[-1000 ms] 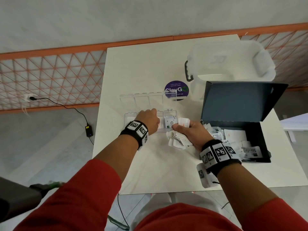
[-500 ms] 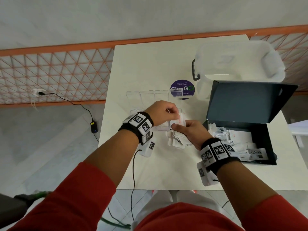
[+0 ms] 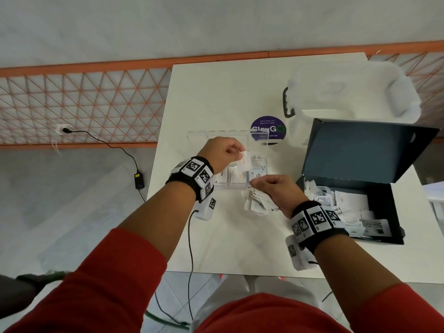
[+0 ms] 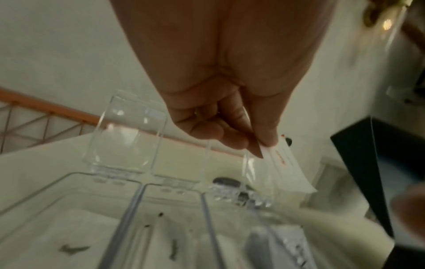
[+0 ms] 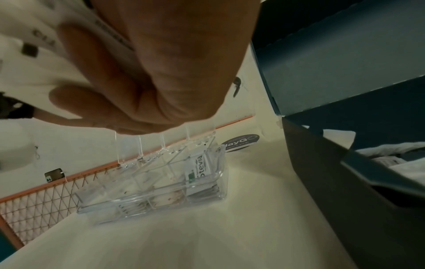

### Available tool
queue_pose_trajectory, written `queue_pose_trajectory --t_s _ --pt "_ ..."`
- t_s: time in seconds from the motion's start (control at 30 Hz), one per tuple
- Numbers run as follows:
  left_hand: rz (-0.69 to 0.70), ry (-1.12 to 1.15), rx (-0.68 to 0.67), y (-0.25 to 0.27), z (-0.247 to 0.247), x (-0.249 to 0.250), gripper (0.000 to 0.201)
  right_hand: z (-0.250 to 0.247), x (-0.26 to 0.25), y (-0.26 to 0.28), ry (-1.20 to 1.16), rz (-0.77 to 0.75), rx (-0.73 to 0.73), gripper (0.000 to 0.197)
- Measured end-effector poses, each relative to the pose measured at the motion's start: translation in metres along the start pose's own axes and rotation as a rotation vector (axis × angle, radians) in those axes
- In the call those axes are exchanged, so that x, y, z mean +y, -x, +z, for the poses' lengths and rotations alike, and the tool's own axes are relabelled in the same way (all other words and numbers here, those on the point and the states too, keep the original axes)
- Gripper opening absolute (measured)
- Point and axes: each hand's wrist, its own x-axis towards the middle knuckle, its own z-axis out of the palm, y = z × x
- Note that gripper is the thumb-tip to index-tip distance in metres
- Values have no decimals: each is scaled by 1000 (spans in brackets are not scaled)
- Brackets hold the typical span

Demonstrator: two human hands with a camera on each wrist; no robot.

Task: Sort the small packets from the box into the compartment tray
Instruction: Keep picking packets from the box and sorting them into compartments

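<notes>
White table (image 3: 216,236): left hand (image 3: 222,153) fingers pinch one packet (image 3: 243,162) over tray (image 3: 240,186); right hand (image 3: 280,192) grips packet bundle (image 3: 254,203).

The scene is seen from high up by the head view, looking down and forward over both arms at the white table (image 3: 216,92). The clear tray (image 3: 240,186) and the dark box (image 3: 384,212) are both taken in from well above. The left wrist view is set very close, just over the tray (image 4: 69,191), and is pointed along the left hand (image 4: 218,91). The right wrist view is set low near the table (image 5: 207,236), beside the box (image 5: 345,182), facing the tray (image 5: 149,205). The tray is shared by all three views.
</notes>
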Motion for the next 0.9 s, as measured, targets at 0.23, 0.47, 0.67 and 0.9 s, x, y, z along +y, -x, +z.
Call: queue_pose_trajectory --t_s 0.23,0.47,0.67,0.9 --pt "-57 -378 -83 -5 20 -18 19 -8 -1 -1 -6 2 13 14" --pt "-27 -609 -172 -15 37 -26 21 -12 4 -7 -26 2 29 10" --pt "105 -529 -5 0 43 -29 30 -16 7 -14 -77 -28 87 13" --pt "-104 169 -342 28 45 14 44 -8 6 -22 -32 -107 297 14"
